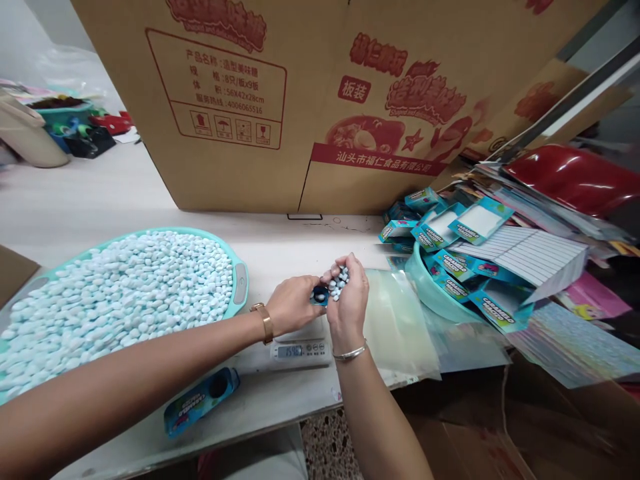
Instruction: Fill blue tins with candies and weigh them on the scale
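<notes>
While left hand [293, 305] fingers pinch blue box [319, 296], right hand [350, 303] fingers cup candies [339, 281], over scale [300, 349]

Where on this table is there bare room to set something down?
Bare table lies between the candy tray and the cardboard box, plus a strip at the front edge right of the blue pack. Crowded: the scale under the left hand, gripping a small box, and right hand, cupping candies; the right side holds plastic sheets, basin and cards.
</notes>
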`<action>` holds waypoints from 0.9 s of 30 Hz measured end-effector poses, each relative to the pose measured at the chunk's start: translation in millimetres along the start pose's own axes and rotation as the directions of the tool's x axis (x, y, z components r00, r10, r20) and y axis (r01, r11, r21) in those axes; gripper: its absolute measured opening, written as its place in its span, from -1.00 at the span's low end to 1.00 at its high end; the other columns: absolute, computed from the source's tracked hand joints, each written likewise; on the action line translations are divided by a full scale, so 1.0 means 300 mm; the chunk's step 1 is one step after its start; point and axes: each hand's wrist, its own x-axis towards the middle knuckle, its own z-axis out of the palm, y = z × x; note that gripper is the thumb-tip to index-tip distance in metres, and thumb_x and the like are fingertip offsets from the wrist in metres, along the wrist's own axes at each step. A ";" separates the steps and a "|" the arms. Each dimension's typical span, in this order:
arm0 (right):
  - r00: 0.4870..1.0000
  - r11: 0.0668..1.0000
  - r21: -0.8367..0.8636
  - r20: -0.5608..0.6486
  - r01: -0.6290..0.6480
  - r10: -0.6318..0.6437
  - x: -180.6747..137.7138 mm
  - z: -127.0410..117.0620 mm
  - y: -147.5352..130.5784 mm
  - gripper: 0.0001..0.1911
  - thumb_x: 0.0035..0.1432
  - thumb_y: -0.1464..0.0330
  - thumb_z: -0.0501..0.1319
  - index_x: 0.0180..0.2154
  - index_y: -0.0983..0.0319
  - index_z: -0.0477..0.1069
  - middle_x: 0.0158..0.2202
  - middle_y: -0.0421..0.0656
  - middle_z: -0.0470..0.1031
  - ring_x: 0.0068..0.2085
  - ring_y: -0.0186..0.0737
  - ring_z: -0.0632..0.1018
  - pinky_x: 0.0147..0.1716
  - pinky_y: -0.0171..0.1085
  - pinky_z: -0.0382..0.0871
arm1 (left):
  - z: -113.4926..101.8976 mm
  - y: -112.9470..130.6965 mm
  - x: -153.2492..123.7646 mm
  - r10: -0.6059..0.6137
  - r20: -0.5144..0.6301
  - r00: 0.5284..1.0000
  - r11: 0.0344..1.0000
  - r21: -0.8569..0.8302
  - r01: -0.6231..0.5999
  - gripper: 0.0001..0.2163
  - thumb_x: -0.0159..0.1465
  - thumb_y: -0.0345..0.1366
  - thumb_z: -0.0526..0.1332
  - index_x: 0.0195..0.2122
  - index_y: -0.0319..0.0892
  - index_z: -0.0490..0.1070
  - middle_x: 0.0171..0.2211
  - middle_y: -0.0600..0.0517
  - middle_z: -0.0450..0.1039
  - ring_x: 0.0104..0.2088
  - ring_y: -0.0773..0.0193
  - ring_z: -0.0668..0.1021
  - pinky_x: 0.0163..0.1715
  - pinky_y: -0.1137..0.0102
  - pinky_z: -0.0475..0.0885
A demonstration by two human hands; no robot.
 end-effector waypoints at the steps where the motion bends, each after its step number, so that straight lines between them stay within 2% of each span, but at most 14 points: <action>1: 1.000 1.000 -0.001 0.001 0.001 -0.001 -0.002 0.000 -0.002 -0.74 0.16 0.16 0.17 -0.44 0.20 0.28 -0.58 -0.34 0.22 -0.56 -0.39 0.35 -0.51 -0.34 0.26 | 0.000 0.001 0.000 0.002 0.000 1.000 1.000 0.008 -0.002 -0.66 0.11 -0.21 0.21 -0.07 -0.10 0.44 -0.02 -0.02 0.54 -0.02 0.04 0.55 -0.09 0.32 0.41; 6: 1.000 1.000 -0.017 -0.012 0.005 -0.005 -0.011 0.003 -0.008 -0.73 0.15 0.15 0.17 -0.45 0.20 0.29 -0.60 -0.35 0.22 -0.57 -0.41 0.34 -0.51 -0.35 0.25 | -0.005 0.006 -0.003 0.000 -0.001 1.000 0.998 0.070 0.000 -0.69 0.10 -0.19 0.21 -0.11 -0.08 0.43 -0.13 0.00 0.57 -0.14 0.02 0.59 -0.27 0.31 0.41; 10: 1.000 1.000 -0.005 -0.027 0.011 -0.012 -0.002 0.001 -0.001 -0.73 0.14 0.17 0.18 -0.45 0.22 0.29 -0.60 -0.36 0.22 -0.61 -0.48 0.26 -0.58 -0.41 0.16 | -0.006 0.006 -0.006 0.011 0.002 1.000 0.994 0.105 -0.011 -0.73 0.09 -0.23 0.22 -0.16 -0.04 0.44 -0.19 0.04 0.59 -0.20 0.04 0.59 -0.36 0.32 0.38; 14: 0.994 0.984 0.147 -0.032 -0.100 0.106 0.030 -0.015 -0.011 -0.76 0.12 0.20 0.19 -0.44 0.21 0.25 -0.63 -0.41 0.18 -0.69 -0.53 0.13 -0.63 -0.43 0.10 | -0.006 -0.001 -0.006 0.005 0.009 1.000 0.994 0.111 -0.006 -0.71 0.09 -0.19 0.25 -0.14 -0.05 0.46 -0.16 0.03 0.58 -0.16 0.04 0.59 -0.28 0.30 0.42; 16: 0.977 0.938 0.284 -0.013 -0.199 0.212 0.044 -0.037 -0.039 -0.79 0.15 0.26 0.15 -0.46 0.21 0.21 -0.66 -0.44 0.14 -0.72 -0.54 0.08 -0.65 -0.43 0.09 | -0.019 -0.002 -0.011 -0.003 0.024 1.000 0.994 0.113 0.000 -0.59 0.05 -0.11 0.30 -0.06 -0.09 0.44 -0.09 -0.03 0.56 -0.11 0.00 0.57 -0.21 0.27 0.44; 18: 0.957 0.873 0.403 0.021 -0.273 0.289 0.047 -0.073 -0.080 -0.78 0.18 0.32 0.09 -0.49 0.21 0.16 -0.68 -0.45 0.11 -0.73 -0.54 0.07 -0.65 -0.44 0.09 | -0.050 0.003 -0.024 -0.006 0.040 0.999 0.994 0.111 0.002 -0.42 0.00 -0.05 0.34 0.04 -0.17 0.39 0.01 -0.10 0.50 -0.03 -0.03 0.54 -0.10 0.23 0.44; 21: 0.951 0.814 0.505 0.048 -0.286 0.305 0.016 -0.153 -0.141 -0.76 0.22 0.33 0.03 -0.50 0.21 0.15 -0.69 -0.44 0.12 -0.74 -0.54 0.08 -0.65 -0.45 0.12 | -0.125 0.016 -0.063 0.010 0.047 0.999 0.994 0.108 -0.015 -0.28 0.00 -0.04 0.35 0.16 -0.25 0.28 0.13 -0.17 0.39 0.09 -0.02 0.46 0.06 0.22 0.36; 24: 0.949 0.780 0.565 0.019 -0.271 0.316 -0.055 -0.245 -0.161 -0.75 0.23 0.35 0.01 -0.50 0.21 0.16 -0.68 -0.41 0.13 -0.73 -0.52 0.11 -0.69 -0.45 0.06 | -0.213 0.022 -0.123 0.039 0.019 0.999 0.992 0.117 -0.041 -0.32 0.09 -0.02 0.29 0.18 -0.28 0.25 0.16 -0.19 0.36 0.13 0.00 0.42 0.11 0.18 0.33; 27: 0.935 0.772 0.587 -0.067 -0.244 0.347 -0.148 -0.324 -0.122 -0.76 0.24 0.38 0.00 -0.50 0.22 0.18 -0.66 -0.37 0.13 -0.71 -0.50 0.13 -0.74 -0.46 -0.04 | -0.285 0.013 -0.185 0.045 -0.038 0.998 0.991 0.128 -0.040 -0.43 0.18 -0.02 0.23 0.13 -0.26 0.30 0.11 -0.16 0.41 0.10 0.03 0.45 0.08 0.18 0.35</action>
